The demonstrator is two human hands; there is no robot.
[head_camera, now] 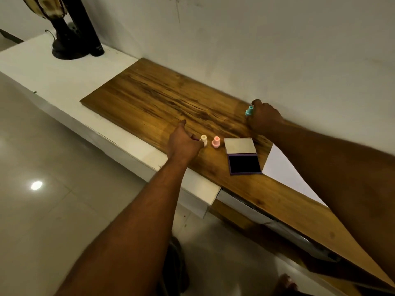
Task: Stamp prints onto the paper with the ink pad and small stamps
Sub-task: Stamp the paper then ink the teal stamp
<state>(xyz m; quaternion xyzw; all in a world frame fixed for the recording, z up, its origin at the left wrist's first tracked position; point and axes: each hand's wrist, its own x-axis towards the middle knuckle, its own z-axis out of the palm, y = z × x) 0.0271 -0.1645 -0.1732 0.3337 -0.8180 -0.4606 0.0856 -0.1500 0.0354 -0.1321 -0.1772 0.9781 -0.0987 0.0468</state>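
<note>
Long brown wooden desk (pixel 154 97) across the middle of the frame, right up against a white wall (pixel 277 50).

Left hand (pixel 183 142) just below the middle of the frame, reaching in from the bottom, thumb stuck out toward the top. Fingers bent down at the cream stamp (pixel 203 140) and touching its side. Cannot tell if holding it or only touching it, with the fingertips hidden behind the hand.

Pink stamp (pixel 216 142) standing up just to the right of the cream stamp, near it but not touching.

Ink pad (pixel 244 164) just right of the pink stamp, flat on the desk and open, dark ink facing up. Pale lid (pixel 239 145) flipped back above it, joined along one edge.

White paper (pixel 284 169) flat on the desk to the right of the ink pad, partly hidden under the right arm.

Right hand (pixel 264 117) up and to the right of the middle, close to the wall, low over the desk. Fingers curled tight round the blue stamp (pixel 249 111), its round end poking out on the left side of the fist.

Upper left of the frame: a white shelf (pixel 42 67) beside the desk, with a dark stand (pixel 62 39) and a black tube (pixel 89 28) on it. Shiny pale floor (pixel 42 146) on the left, with one bright spot of light. Bare foot (pixel 285 283) at the bottom right, blurry.
</note>
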